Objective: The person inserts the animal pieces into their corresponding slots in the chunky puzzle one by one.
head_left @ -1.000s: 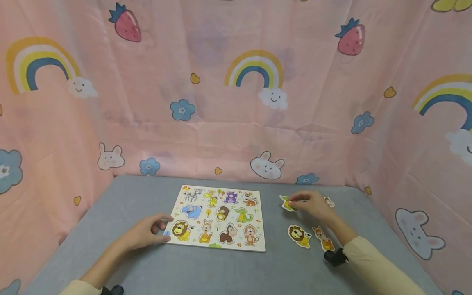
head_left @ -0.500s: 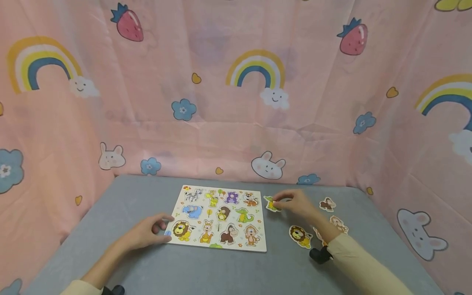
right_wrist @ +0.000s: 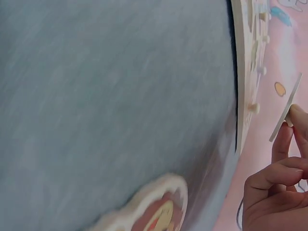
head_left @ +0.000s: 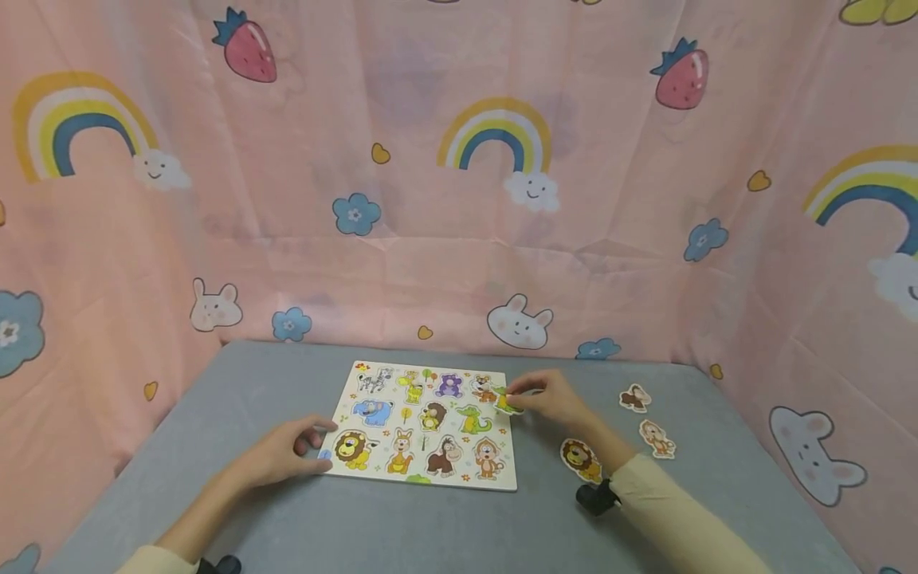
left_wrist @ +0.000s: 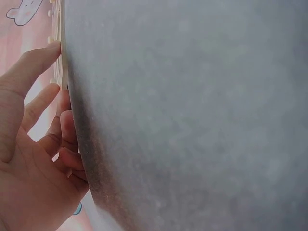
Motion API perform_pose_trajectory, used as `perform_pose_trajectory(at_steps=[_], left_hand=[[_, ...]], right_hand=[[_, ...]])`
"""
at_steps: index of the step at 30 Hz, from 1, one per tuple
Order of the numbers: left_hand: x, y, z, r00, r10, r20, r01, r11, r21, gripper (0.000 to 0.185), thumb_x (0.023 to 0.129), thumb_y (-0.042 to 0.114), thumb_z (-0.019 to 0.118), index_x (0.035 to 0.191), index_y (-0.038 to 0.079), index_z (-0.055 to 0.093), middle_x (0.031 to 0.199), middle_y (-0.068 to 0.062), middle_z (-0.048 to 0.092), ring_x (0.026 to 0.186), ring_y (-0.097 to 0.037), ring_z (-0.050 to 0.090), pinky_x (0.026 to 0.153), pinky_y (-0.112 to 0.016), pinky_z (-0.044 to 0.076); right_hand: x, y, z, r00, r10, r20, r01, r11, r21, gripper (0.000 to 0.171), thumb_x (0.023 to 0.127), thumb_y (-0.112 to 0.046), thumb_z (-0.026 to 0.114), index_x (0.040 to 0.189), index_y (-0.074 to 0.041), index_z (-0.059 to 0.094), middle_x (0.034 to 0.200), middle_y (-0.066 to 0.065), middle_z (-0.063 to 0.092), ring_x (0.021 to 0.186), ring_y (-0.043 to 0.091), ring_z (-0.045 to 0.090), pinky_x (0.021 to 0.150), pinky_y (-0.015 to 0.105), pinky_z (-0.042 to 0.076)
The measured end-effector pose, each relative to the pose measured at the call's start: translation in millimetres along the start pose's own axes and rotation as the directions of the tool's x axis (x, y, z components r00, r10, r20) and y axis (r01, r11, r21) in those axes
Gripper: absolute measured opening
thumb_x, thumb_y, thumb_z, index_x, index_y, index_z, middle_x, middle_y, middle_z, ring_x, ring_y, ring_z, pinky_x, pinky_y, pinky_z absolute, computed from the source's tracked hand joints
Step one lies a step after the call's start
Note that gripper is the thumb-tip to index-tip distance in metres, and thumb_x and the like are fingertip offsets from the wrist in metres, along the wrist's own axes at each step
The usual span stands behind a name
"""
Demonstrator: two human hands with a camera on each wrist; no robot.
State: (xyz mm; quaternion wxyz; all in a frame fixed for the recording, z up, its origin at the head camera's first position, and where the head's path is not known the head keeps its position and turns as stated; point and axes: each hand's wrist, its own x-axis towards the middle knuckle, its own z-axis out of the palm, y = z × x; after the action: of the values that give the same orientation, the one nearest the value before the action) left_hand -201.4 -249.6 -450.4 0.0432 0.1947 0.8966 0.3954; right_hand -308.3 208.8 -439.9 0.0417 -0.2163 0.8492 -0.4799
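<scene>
A white animal puzzle board (head_left: 450,437) lies flat on the grey table. My left hand (head_left: 283,452) holds its left edge near the front corner; in the left wrist view, fingertips (left_wrist: 57,47) touch the board's rim and the other fingers curl below. My right hand (head_left: 552,399) pinches a green crocodile puzzle piece (head_left: 509,402) over the board's right edge, beside the tiger and crocodile pictures. The right wrist view shows this piece edge-on, tilted and raised off the board. Small pegs (right_wrist: 254,108) stand up from the board there.
Right of the board lie a lion piece (head_left: 579,460), partly behind the right forearm, a gorilla piece (head_left: 634,398) and a monkey piece (head_left: 657,439). A pink patterned curtain (head_left: 402,279) rises behind the table and along both sides.
My right hand has carried the crocodile piece left, from the table to above the board's right edge. The forearm now covers the kangaroo piece and uncovers the gorilla and monkey. My left hand stays put.
</scene>
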Motion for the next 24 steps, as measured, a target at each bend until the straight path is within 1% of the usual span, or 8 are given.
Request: perform_pose_trajectory(at_steps=[4, 8, 15, 20, 23, 24], left_hand=[[0.2, -1.8, 0.6, 1.0, 0.004, -0.004, -0.004, 1.0, 0.003, 0.052, 0.082, 0.018, 0.086, 0.126, 0.002, 0.063, 0.091, 0.0, 0.054, 0.075, -0.015, 0.048, 0.068, -0.029, 0.038], [0.6, -3.8, 0.9, 1.0, 0.004, -0.011, -0.004, 1.0, 0.011, 0.051, 0.082, 0.018, 0.086, 0.125, 0.003, 0.063, 0.091, 0.001, 0.054, 0.075, -0.015, 0.048, 0.067, -0.029, 0.038], [0.7, -2.5, 0.8, 1.0, -0.011, -0.007, 0.011, 1.0, 0.016, 0.051, 0.081, 0.019, 0.086, 0.124, 0.003, 0.064, 0.09, 0.0, 0.054, 0.075, -0.015, 0.048, 0.067, -0.029, 0.038], [1.6, -5.5, 0.5, 1.0, 0.004, -0.013, -0.004, 1.0, 0.03, 0.051, 0.082, 0.02, 0.086, 0.124, 0.003, 0.064, 0.091, 0.0, 0.054, 0.074, -0.014, 0.048, 0.067, -0.029, 0.038], [1.5, -6.3, 0.7, 1.0, 0.019, -0.019, -0.019, 0.999, 0.027, 0.05, 0.082, 0.019, 0.086, 0.124, 0.003, 0.064, 0.09, 0.001, 0.055, 0.074, -0.013, 0.048, 0.067, -0.029, 0.039], [1.3, -6.1, 0.8, 1.0, 0.022, -0.021, -0.022, 0.999, 0.027, 0.05, 0.082, 0.019, 0.086, 0.124, 0.003, 0.064, 0.09, 0.001, 0.054, 0.073, -0.013, 0.048, 0.067, -0.029, 0.038]], right_hand=[[4, -1, 6, 1.0, -0.016, -0.006, 0.016, 1.0, -0.016, 0.011, 0.091, -0.017, 0.08, 0.098, -0.01, 0.079, 0.099, 0.001, 0.072, 0.095, 0.021, 0.063, 0.081, 0.04, 0.047], [7, -5, 10, 0.999, -0.036, 0.003, 0.036, 0.999, -0.027, 0.01, 0.091, -0.016, 0.079, 0.098, -0.009, 0.079, 0.099, 0.001, 0.072, 0.096, 0.022, 0.063, 0.084, 0.041, 0.048], [11, -10, 16, 0.999, -0.025, 0.025, 0.026, 0.997, -0.069, 0.007, 0.09, -0.014, 0.08, 0.096, -0.01, 0.079, 0.095, -0.001, 0.072, 0.094, 0.021, 0.061, 0.084, 0.042, 0.045], [13, -19, 19, 0.998, -0.055, 0.044, 0.057, 0.997, -0.052, 0.008, 0.09, -0.009, 0.079, 0.095, -0.004, 0.078, 0.095, 0.006, 0.072, 0.094, 0.025, 0.062, 0.084, 0.046, 0.045], [15, -21, 21, 0.997, -0.057, 0.052, 0.059, 0.997, -0.044, 0.008, 0.09, -0.008, 0.079, 0.095, -0.002, 0.078, 0.096, 0.007, 0.073, 0.097, 0.027, 0.062, 0.087, 0.049, 0.044], [17, -17, 22, 0.997, -0.056, 0.054, 0.058, 0.997, -0.041, 0.008, 0.089, -0.01, 0.079, 0.095, -0.004, 0.078, 0.096, 0.005, 0.073, 0.099, 0.026, 0.062, 0.088, 0.05, 0.043]])
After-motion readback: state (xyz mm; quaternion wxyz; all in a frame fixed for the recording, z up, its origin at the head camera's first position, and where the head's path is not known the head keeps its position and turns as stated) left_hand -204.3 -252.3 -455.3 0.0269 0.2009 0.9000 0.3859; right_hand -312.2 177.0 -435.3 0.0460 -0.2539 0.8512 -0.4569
